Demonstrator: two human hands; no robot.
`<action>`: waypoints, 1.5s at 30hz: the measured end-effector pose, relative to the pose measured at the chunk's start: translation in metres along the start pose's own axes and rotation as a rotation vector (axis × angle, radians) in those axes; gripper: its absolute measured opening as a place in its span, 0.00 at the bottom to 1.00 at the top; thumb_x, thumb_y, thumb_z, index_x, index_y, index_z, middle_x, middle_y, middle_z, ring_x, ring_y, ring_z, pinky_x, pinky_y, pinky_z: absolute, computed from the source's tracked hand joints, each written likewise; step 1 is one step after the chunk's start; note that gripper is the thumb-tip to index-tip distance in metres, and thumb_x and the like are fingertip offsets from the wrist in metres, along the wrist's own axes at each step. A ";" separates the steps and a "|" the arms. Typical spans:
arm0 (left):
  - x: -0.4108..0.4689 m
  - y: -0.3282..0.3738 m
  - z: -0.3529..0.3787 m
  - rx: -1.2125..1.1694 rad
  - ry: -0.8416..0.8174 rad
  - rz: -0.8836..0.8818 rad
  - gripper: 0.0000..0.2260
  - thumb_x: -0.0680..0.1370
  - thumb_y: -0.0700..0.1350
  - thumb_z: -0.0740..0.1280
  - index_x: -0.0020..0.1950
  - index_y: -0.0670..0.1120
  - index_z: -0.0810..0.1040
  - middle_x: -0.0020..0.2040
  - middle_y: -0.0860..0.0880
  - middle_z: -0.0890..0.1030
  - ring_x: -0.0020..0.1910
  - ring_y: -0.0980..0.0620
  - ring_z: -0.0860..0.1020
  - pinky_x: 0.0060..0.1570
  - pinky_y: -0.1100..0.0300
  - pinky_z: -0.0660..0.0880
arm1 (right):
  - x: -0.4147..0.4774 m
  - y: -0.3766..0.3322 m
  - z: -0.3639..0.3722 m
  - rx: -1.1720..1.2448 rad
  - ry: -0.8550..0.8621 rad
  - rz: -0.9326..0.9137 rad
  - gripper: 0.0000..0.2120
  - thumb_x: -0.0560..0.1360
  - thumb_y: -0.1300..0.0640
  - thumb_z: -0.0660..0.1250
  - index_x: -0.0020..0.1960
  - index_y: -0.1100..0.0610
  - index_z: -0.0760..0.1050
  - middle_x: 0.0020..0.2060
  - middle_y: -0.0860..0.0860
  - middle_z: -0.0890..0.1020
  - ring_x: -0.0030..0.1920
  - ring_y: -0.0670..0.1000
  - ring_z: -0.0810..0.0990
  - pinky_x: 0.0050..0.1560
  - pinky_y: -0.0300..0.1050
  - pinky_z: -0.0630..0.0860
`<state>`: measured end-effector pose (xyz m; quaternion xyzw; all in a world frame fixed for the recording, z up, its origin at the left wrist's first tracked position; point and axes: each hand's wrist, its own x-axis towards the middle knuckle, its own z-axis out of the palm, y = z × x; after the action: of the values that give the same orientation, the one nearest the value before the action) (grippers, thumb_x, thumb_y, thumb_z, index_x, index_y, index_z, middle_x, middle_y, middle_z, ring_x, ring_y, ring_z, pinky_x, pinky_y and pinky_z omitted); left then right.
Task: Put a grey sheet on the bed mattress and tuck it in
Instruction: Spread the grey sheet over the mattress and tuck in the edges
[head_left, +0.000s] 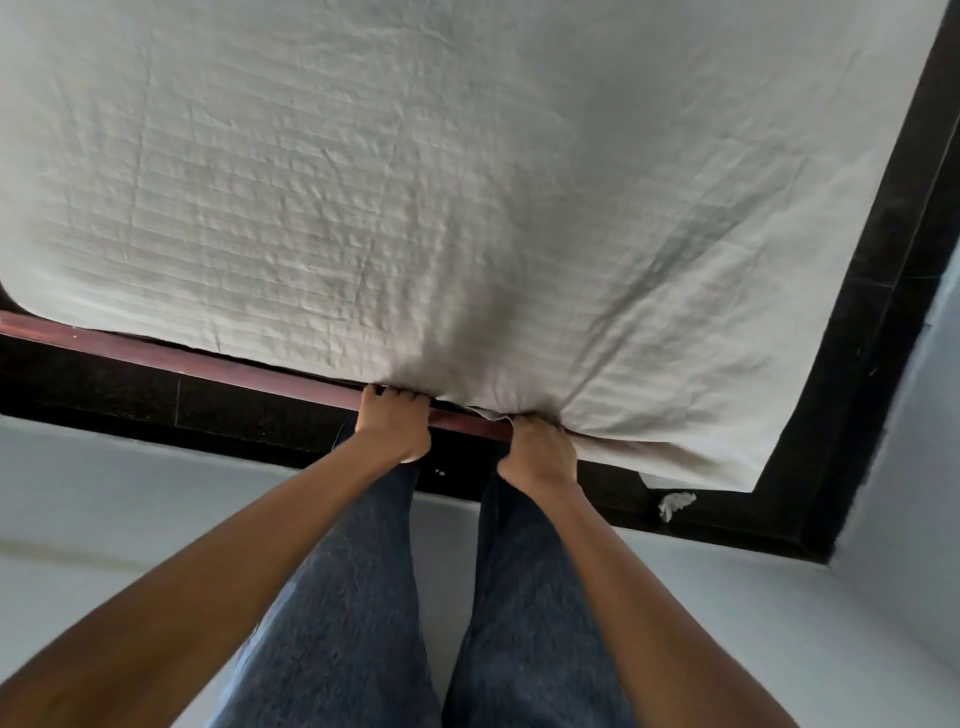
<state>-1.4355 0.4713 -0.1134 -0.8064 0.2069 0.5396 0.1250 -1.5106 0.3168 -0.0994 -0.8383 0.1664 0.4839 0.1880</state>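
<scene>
Fingers of left hand and right hand curled, gripping hem of grey sheet at six o'clock — close together, probably to cram slack behind wooden rail; rest spread over mattress toward twelve.

A single wide-angle camera sat on the person's head and looked forward and steeply down. It stood over the near side of the bed, whose rail crossed the frame on a slant from the left edge toward the centre. The view was close enough that the grey sheet filled the upper half and ran off the top and left edges. Both forearms entered from the bottom corners and met just below the centre, where the left grip and right grip sat at arm's length. The person's jeans and the floor took the lower part
</scene>
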 end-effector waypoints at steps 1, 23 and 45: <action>-0.004 0.002 0.000 -0.010 -0.001 0.002 0.22 0.77 0.47 0.57 0.72 0.45 0.64 0.71 0.45 0.68 0.71 0.45 0.64 0.70 0.51 0.58 | 0.008 0.000 -0.003 0.006 -0.056 0.016 0.17 0.70 0.59 0.66 0.58 0.59 0.75 0.55 0.54 0.80 0.57 0.56 0.77 0.56 0.46 0.73; -0.006 0.126 -0.005 -0.115 -0.045 0.057 0.27 0.75 0.44 0.62 0.73 0.47 0.59 0.71 0.48 0.64 0.70 0.45 0.60 0.56 0.53 0.72 | -0.040 0.127 -0.011 0.330 0.145 -0.149 0.22 0.72 0.67 0.59 0.64 0.57 0.74 0.61 0.50 0.76 0.63 0.52 0.73 0.59 0.45 0.72; -0.002 0.220 0.003 -0.322 0.153 0.331 0.23 0.76 0.42 0.58 0.72 0.46 0.66 0.70 0.48 0.70 0.68 0.50 0.67 0.68 0.57 0.60 | 0.024 0.190 -0.030 0.079 -0.440 -0.258 0.22 0.70 0.52 0.70 0.61 0.58 0.72 0.54 0.53 0.80 0.50 0.53 0.77 0.51 0.49 0.76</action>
<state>-1.5414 0.2789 -0.1079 -0.8095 0.2564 0.5163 -0.1114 -1.5636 0.1343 -0.1358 -0.7192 0.0322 0.6197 0.3124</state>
